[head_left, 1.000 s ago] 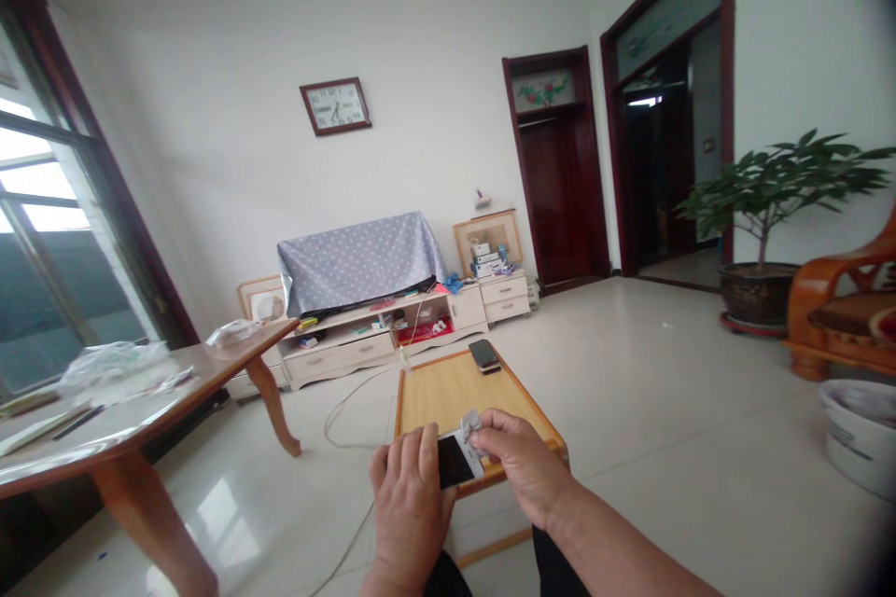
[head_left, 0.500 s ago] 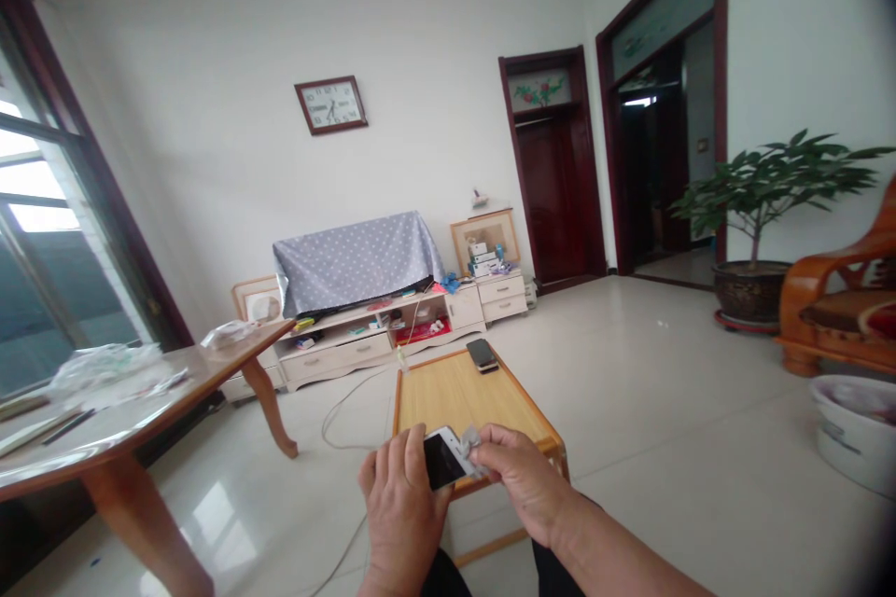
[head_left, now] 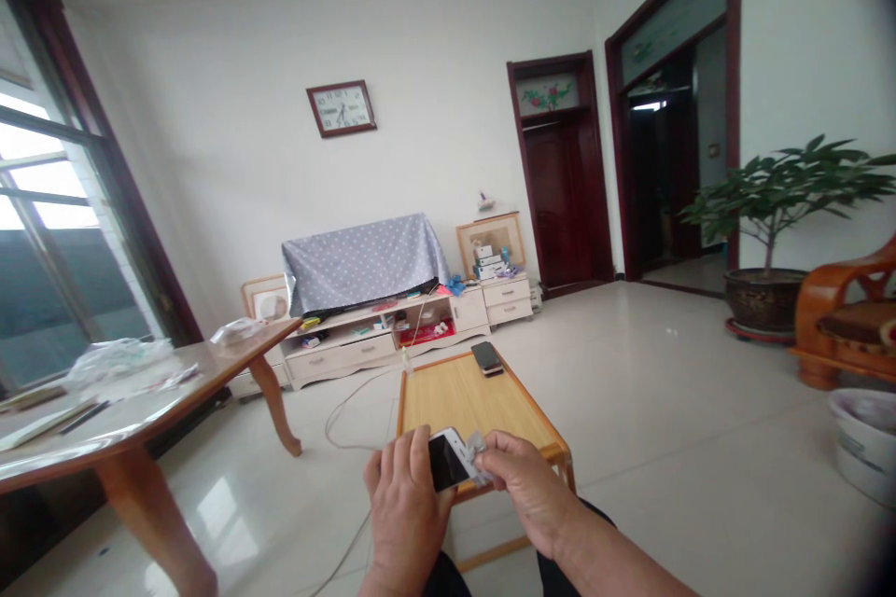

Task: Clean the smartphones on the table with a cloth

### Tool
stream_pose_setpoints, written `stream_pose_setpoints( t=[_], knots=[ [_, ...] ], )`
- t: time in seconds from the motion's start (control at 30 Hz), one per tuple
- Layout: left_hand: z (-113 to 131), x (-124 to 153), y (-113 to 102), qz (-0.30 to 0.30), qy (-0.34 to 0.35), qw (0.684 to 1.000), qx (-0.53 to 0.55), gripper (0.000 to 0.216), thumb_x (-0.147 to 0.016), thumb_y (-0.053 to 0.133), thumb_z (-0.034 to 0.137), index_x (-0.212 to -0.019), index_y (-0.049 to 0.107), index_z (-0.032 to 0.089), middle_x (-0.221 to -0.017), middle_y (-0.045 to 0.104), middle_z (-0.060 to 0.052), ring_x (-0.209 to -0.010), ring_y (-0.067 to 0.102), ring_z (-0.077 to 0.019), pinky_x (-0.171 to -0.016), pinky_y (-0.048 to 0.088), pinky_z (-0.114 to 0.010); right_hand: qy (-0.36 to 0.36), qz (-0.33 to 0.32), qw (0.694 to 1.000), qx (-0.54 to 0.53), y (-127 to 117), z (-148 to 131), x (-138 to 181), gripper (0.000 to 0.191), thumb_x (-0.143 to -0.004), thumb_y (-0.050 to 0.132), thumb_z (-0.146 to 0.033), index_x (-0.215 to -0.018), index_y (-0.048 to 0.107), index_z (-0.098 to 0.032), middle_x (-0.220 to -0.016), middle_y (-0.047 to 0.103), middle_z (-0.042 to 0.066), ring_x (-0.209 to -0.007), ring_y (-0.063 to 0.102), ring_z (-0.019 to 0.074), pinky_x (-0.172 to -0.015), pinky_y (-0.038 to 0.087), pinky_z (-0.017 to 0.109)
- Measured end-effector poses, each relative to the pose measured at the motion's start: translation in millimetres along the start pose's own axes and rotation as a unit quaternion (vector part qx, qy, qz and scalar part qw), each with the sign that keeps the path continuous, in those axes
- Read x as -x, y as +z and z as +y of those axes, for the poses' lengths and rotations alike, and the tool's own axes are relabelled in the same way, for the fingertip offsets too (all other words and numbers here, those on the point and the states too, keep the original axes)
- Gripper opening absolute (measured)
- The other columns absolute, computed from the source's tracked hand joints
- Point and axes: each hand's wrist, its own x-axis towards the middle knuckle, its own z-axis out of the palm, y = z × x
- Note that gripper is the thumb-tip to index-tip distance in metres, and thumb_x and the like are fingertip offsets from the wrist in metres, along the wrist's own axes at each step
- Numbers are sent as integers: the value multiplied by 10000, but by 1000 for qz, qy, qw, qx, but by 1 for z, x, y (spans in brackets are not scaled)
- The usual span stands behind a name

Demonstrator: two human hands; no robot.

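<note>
A white smartphone (head_left: 448, 461) with a dark screen is gripped in my left hand (head_left: 406, 496), whose fingers wrap over its left end. My right hand (head_left: 522, 482) pinches a small, crumpled greyish wipe or cloth (head_left: 476, 450) against the phone's right end. Both hands are just above the near edge of a small wooden table (head_left: 448, 396). Toward the table's far right corner lies a dark phone (head_left: 486, 357), apart from my hands. What lies under my left palm is hidden.
A small clear bottle (head_left: 407, 361) stands at the wooden table's far left corner. To the left is a larger table (head_left: 140, 415) with plastic bags (head_left: 119, 364). A cable (head_left: 332, 420) runs along the floor. At right are a white bucket (head_left: 864, 457) and a potted plant (head_left: 766, 289).
The whole view has shifted slightly to the right and down. Both hands keep hold of the phone and the wipe, almost unmoved.
</note>
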Motion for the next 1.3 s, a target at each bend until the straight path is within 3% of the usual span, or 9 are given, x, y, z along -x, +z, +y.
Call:
stream_pose_setpoints(
  t=[0.17,0.37,0.6,0.8,1.07,1.3],
  knots=[
    [3,2,6,-9,42,999,27,650,-727,778,216,-1318,513,173,-1145,654,-116,-1054,577,-306,-995,373,-482,-28,-9,999,-17,5,-11,-7,127,-735,688,-295,-736,652,-174,-698,581,-22,-697,456,142,-699,337,295],
    [0,-3,1,-3,-18,1000,6,613,-757,759,236,-1312,505,173,-1147,645,-110,-1068,578,-303,-977,392,-459,-6,9,1000,2,4,-1,0,94,-730,664,-272,-723,659,-179,-671,568,-30,-665,429,137,-671,319,290],
    [5,-2,4,-29,16,999,26,652,-716,785,211,-1308,513,181,-1135,646,-98,-1076,578,-299,-1005,377,-467,-34,-1,999,-26,7,-12,-7,108,-728,683,-279,-747,656,-176,-697,580,-22,-699,470,149,-693,349,293],
    [4,-10,0,-7,-37,999,18,621,-748,766,235,-1304,495,176,-1143,642,-99,-1063,573,-305,-976,393,-474,-24,15,1000,-4,3,0,2,96,-734,657,-268,-709,632,-179,-670,551,-32,-673,432,137,-672,325,281],
    [6,-4,3,-24,33,999,30,635,-721,769,194,-1304,517,181,-1137,653,-101,-1064,579,-295,-997,385,-469,-46,5,999,-16,6,-14,-6,118,-743,678,-290,-753,650,-175,-706,587,-18,-706,478,148,-701,364,283],
    [-4,-3,2,-22,23,999,10,623,-736,764,197,-1311,522,186,-1174,647,-112,-1090,580,-302,-1005,375,-464,-26,22,999,30,0,9,2,144,-766,680,-310,-715,629,-186,-670,562,-22,-690,462,152,-664,347,280]
  ],
)
